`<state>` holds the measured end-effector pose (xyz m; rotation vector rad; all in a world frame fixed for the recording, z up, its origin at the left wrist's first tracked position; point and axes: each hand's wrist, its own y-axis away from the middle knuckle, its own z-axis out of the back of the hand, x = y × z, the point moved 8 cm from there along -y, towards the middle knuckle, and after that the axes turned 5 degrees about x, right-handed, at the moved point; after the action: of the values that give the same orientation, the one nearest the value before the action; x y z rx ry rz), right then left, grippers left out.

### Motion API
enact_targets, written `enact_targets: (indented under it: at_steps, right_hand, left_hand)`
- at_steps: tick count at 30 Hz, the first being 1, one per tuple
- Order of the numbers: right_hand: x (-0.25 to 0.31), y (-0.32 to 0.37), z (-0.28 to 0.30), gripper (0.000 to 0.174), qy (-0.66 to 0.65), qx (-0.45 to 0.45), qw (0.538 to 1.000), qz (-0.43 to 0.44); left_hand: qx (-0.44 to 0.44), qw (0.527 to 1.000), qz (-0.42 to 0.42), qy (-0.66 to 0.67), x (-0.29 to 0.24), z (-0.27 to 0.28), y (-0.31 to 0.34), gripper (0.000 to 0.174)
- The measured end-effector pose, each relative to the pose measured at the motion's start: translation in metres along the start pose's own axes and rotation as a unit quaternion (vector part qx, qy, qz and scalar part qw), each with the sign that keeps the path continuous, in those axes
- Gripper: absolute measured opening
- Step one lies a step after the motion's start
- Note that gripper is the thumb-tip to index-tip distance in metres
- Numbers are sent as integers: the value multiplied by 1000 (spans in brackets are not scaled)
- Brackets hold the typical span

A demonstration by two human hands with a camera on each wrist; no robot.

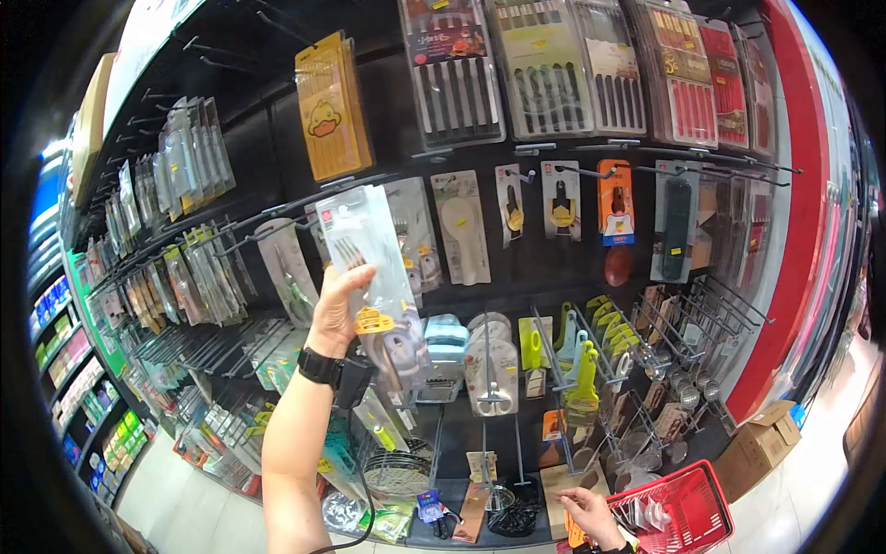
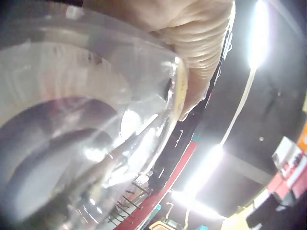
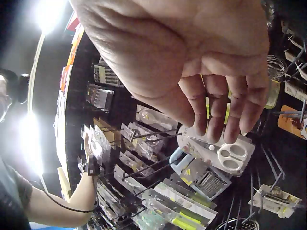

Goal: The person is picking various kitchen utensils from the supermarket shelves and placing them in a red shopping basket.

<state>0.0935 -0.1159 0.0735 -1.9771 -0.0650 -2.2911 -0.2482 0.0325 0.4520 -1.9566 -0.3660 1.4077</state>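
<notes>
My left hand pinches a clear plastic pack with a fork in it, held up in front of the rack. An orange tag marks the pack's middle. In the left wrist view the shiny clear pack fills much of the picture, with the hand along its edge. Low at the right, my right hand is beside a red basket, its fingers loosely bent around nothing. The right wrist view has this hand close up, overlapping the hanging scissors.
Metal hooks stick out from the black rack with packed utensils. A yellow chopstick pack hangs above the left hand. Green-handled peelers hang lower right. A cardboard box stands on the floor. A dark cable trails from the left wrist.
</notes>
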Motion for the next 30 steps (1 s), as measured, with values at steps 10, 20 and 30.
enact_targets:
  at_steps: [10, 20, 30]
  right_hand:
    - [47, 5, 12, 22, 54, -18, 996, 66]
    - [108, 54, 31, 65, -251, -45, 943, 215]
    - [44, 187, 104, 53, -540, -256, 802, -13]
  left_hand:
    - [7, 991, -45, -126, -20, -60, 56, 44]
    - [206, 944, -31, -254, 113, -237, 162, 63]
    - [404, 802, -326, -295, 191, -392, 291, 28]
